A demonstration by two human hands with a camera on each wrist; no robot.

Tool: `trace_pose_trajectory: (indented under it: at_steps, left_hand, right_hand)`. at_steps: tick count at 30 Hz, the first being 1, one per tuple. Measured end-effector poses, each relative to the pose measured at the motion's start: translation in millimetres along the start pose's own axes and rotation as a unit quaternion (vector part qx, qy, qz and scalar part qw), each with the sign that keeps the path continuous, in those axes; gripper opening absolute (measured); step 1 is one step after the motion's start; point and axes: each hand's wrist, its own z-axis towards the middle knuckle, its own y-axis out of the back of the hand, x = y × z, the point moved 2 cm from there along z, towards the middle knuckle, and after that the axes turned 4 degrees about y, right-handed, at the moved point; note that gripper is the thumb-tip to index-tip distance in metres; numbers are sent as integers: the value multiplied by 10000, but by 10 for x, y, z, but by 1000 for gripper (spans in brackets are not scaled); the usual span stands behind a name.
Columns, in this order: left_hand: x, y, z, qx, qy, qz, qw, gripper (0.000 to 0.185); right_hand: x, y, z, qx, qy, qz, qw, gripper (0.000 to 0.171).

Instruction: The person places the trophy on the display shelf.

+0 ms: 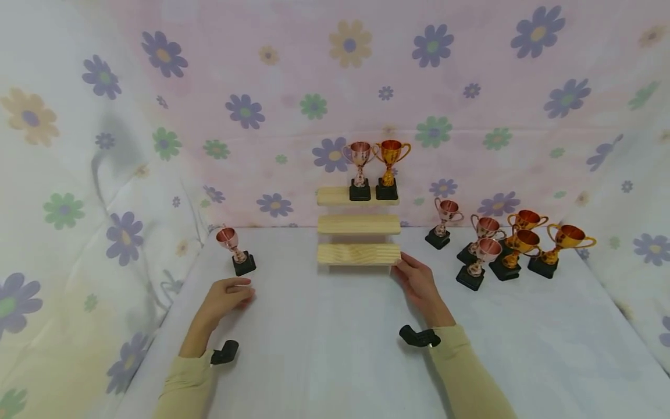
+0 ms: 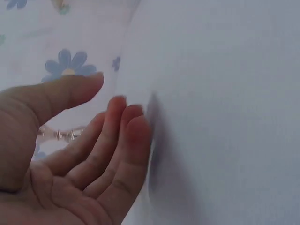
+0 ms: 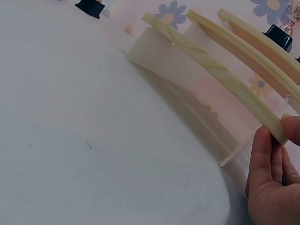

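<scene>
A: The right hand [image 1: 419,285] lies on the white tabletop [image 1: 335,355] with straight fingers, and the fingertips [image 3: 262,154] touch the right end of the wooden step shelf [image 1: 359,254], at its lowest step. It grips nothing; the thumb lies at the end of the board.

B: And the left hand [image 1: 225,297]?

A: It rests near the left edge of the tabletop, relaxed, fingers only a little bent, and it holds nothing. In the left wrist view the palm is open and the fingertips [image 2: 133,129] are against the cloth.

B: What is nearest to it?

A: A small rose-coloured trophy [image 1: 235,250] on a black base. It stands upright just behind the left hand, apart from it, close to the left edge.

B: Where does the shelf stand?

A: At the middle of the back edge, against the flowered cloth [image 1: 335,87]. It has three steps. On the top step two trophies stand side by side, a rose one [image 1: 360,169] and a gold one [image 1: 388,167], with their bases almost touching.

B: And to the right?

A: A group of trophies [image 1: 502,247] stands toward the back right corner, rose and gold ones mixed, close together. One rose trophy [image 1: 442,224] stands a little apart, between the group and the shelf.
</scene>
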Motion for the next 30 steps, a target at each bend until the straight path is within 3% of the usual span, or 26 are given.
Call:
trace_pose_trajectory:
  at_steps: [3, 8, 10, 14, 17, 22, 26, 30]
  left_hand:
    - [46, 116, -25, -623, 91, -292, 9976, 61]
    - [-23, 180, -21, -1636, -11, -699, 9840, 86]
    - [-76, 145, 11, -1968, -222, -790, 9770, 94]
    - [-189, 7, 106, -2539, -978, -747, 9594, 99]
    - [-257, -101, 178, -2979, -1480, -832, 9394, 97]
    - [-361, -226, 323, -3696, -1644, -1436, 9032, 96]
    - [-495, -283, 411, -4249, -1672, -2120, 8640, 88]
    - [-698, -330, 357, -4673, -1846, -2553, 8261, 73]
  right_hand:
    - [0, -9, -6, 13, -3, -24, 10000, 53]
    - [10, -16, -33, 76, 61, -96, 9999, 52]
    - [13, -15, -44, 107, 98, -85, 9999, 52]
    - [11, -10, -48, 169, 160, -23, 9997, 51]
    - [9, -5, -50, 193, 170, -39, 9997, 52]
    - [5, 8, -47, 192, 205, -99, 9996, 51]
    - [-7, 8, -35, 178, 249, -137, 9994, 52]
    - [-34, 18, -21, 148, 251, -166, 9994, 52]
